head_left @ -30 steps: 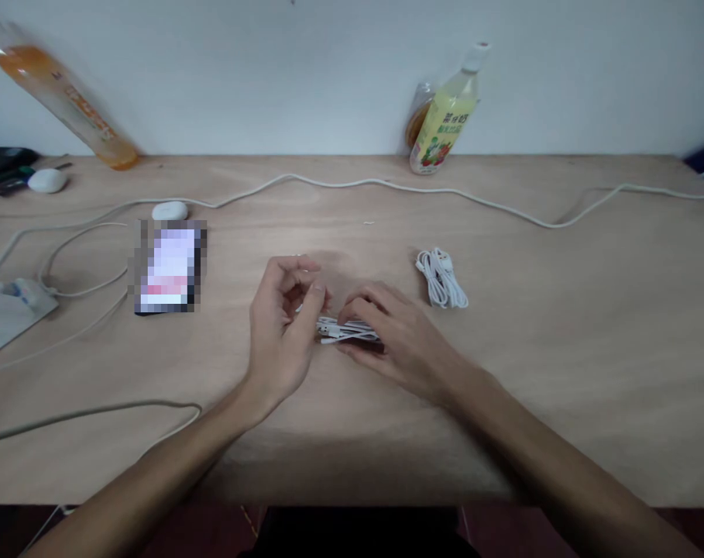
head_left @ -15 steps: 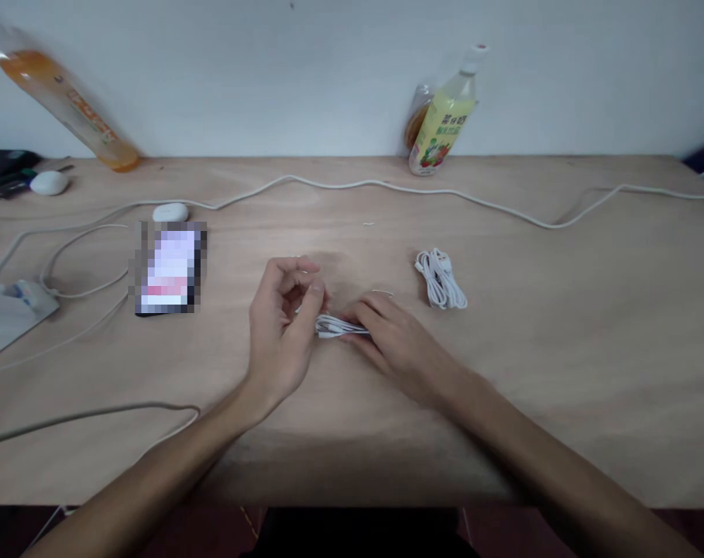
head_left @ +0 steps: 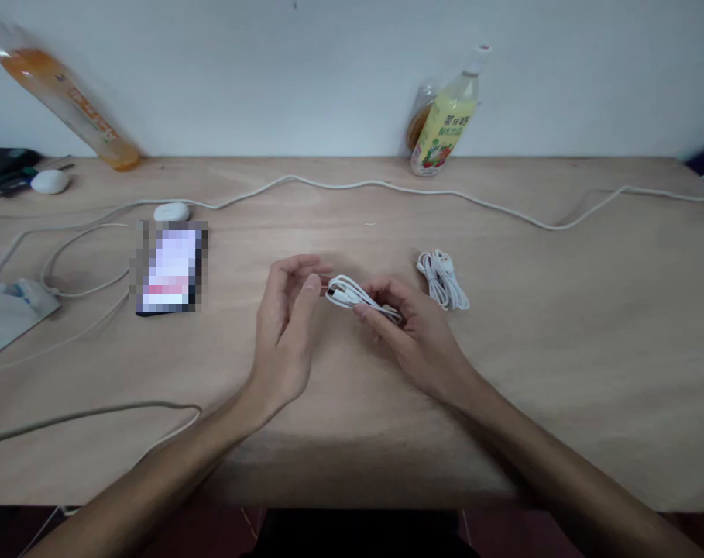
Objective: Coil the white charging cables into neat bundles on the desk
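A coiled white charging cable point(head_left: 352, 294) is held between the thumb and fingers of my right hand point(head_left: 417, 329), raised off the wooden table. Its white connector with a dark end lies along the coil and points left. My left hand point(head_left: 285, 329) is just left of the coil, fingers loosely curved and thumb apart from them. A faint thin strand shows between the left thumb and the coil; I cannot make out whether it is held. A second coiled white cable point(head_left: 443, 280) lies on the table beyond my right hand.
A phone point(head_left: 169, 267) and a white earbud case point(head_left: 171, 212) lie to the left. A long white cord point(head_left: 375, 184) crosses the back. An orange drink bottle point(head_left: 73, 108) and a yellow-labelled bottle point(head_left: 444, 124) lean toward the wall. A short white strip point(head_left: 370, 225) lies mid-table.
My right hand has lifted the coiled cable and turned so that its connector faces left. My left hand has shifted slightly right and its fingers have loosened a little.
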Action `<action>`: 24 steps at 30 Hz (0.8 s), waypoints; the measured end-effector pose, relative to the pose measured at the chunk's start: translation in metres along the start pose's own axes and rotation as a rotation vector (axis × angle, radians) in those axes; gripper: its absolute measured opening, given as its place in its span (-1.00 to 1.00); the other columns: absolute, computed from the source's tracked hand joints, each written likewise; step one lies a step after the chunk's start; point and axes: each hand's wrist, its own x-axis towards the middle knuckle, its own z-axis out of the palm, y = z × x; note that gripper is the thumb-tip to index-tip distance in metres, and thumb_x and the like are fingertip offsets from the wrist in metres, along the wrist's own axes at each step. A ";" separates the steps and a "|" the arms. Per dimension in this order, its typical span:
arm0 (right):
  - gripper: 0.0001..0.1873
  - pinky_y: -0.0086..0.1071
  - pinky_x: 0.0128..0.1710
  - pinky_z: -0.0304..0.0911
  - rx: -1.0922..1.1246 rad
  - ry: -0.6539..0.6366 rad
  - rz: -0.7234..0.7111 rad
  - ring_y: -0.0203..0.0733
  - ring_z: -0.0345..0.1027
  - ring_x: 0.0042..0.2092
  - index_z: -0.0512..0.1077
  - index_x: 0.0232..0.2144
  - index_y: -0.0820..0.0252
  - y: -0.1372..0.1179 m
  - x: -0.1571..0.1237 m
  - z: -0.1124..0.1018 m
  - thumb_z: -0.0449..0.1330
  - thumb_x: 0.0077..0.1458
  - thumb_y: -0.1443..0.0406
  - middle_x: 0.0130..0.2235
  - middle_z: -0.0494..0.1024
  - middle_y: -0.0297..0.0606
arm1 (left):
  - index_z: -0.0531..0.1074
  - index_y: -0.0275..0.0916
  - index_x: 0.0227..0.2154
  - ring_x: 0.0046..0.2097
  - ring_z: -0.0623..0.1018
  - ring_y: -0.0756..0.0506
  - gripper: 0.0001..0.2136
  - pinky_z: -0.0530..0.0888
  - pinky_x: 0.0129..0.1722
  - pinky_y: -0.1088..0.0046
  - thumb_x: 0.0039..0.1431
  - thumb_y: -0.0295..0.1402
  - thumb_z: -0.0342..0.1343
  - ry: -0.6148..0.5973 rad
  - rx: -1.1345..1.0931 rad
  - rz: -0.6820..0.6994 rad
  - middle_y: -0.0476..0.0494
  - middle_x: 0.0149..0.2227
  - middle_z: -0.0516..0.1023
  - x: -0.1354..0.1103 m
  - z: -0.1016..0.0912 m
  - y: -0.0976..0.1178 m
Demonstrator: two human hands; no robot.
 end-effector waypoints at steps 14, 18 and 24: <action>-0.74 -0.33 -0.22 0.54 0.344 0.080 0.086 -0.20 0.59 -0.15 0.50 -0.04 0.09 0.004 -0.001 0.010 0.36 0.34 0.11 -0.07 0.69 -0.23 | 0.62 -0.16 -0.10 -0.11 0.66 -0.13 -0.82 0.63 0.04 0.25 0.44 -0.18 0.26 -0.338 -0.314 -0.314 -0.13 -0.14 0.66 -0.005 0.010 -0.007; -0.86 -0.29 -0.14 0.54 0.274 0.123 0.066 -0.18 0.61 -0.14 0.52 -0.15 0.10 0.002 -0.002 0.011 0.32 0.35 0.18 -0.13 0.71 -0.25 | 0.59 -0.17 -0.04 -0.02 0.69 -0.18 -0.78 0.68 -0.07 0.27 0.41 -0.16 0.29 -0.307 -0.355 -0.408 -0.20 -0.02 0.67 -0.007 0.010 -0.009; -0.88 -0.30 -0.23 0.48 0.124 0.147 0.091 -0.21 0.55 -0.27 0.58 -0.21 0.13 -0.001 -0.002 0.008 0.30 0.31 0.22 -0.24 0.69 -0.29 | 0.56 -0.20 0.03 -0.01 0.69 -0.19 -0.72 0.68 -0.10 0.31 0.42 -0.15 0.28 -0.273 -0.362 -0.409 -0.20 0.02 0.68 -0.006 0.009 -0.016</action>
